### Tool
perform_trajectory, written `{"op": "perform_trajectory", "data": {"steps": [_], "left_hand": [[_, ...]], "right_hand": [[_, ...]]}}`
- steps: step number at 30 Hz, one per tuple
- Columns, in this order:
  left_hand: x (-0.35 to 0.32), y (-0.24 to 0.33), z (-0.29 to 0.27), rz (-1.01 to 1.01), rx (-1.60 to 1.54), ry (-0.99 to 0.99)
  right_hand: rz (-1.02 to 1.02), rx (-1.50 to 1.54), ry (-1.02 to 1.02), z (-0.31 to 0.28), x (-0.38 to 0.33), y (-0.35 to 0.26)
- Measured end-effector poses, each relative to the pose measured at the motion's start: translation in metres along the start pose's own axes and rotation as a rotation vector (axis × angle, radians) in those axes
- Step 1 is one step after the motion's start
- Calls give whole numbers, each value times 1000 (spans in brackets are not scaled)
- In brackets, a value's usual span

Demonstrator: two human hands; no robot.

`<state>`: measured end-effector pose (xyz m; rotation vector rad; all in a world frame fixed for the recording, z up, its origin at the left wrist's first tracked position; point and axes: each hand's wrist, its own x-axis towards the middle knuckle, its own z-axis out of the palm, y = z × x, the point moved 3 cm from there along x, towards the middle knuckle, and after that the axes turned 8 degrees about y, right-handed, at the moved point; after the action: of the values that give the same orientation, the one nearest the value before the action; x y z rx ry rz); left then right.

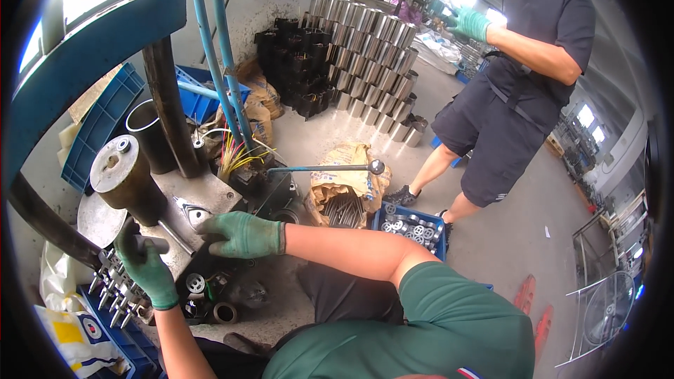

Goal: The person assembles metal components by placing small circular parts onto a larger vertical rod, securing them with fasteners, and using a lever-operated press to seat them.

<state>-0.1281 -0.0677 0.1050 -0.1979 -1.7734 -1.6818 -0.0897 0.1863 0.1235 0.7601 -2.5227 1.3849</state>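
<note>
My left hand [147, 268], in a green glove, is closed round a short grey metal cylinder [159, 244], one end of which sticks out past the thumb. It is above a cluster of upright metal shafts [116, 291] at the left edge of the press table [217, 195]. Stretched out to the left, my gloved right hand [244, 234] has its thumb and fingers apart. Its fingertips are at a small round metal part [199, 216] on the table; whether they touch it I cannot tell. Between and beyond my hands stands a thick steel ram [133, 182] with a round top.
A lever with a ball end [377, 167] juts right from the press. Beyond my right arm are a torn sack of metal rods [344, 209] and a blue crate [380, 222] of round metal parts. Steel cylinders [372, 63] are stacked behind. A gloved co-worker [519, 70] stands at the right.
</note>
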Motion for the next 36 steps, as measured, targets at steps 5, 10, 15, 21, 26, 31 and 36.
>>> {"op": "perform_trajectory", "data": {"steps": [5, 10, 15, 21, 26, 31, 36], "left_hand": [[-46, 52, 22, -24, -101, -207], [-75, 62, 36, 4, -25, -366], [-60, 58, 25, 246, 306, -455], [-62, 51, 31, 127, 263, -454], [-63, 49, 25, 56, 71, -423], [-66, 55, 25, 101, -2, -420], [-66, 51, 23, 105, 20, -388]], "right_hand": [[133, 250, -61, 49, 8, -16], [197, 178, -62, 58, -10, -8], [235, 165, -35, 61, -11, -12], [285, 309, -38, 75, -19, -1], [451, 621, -96, 55, -23, -42], [390, 754, -87, 72, -30, -24], [375, 785, -107, 81, -28, -18]]}}
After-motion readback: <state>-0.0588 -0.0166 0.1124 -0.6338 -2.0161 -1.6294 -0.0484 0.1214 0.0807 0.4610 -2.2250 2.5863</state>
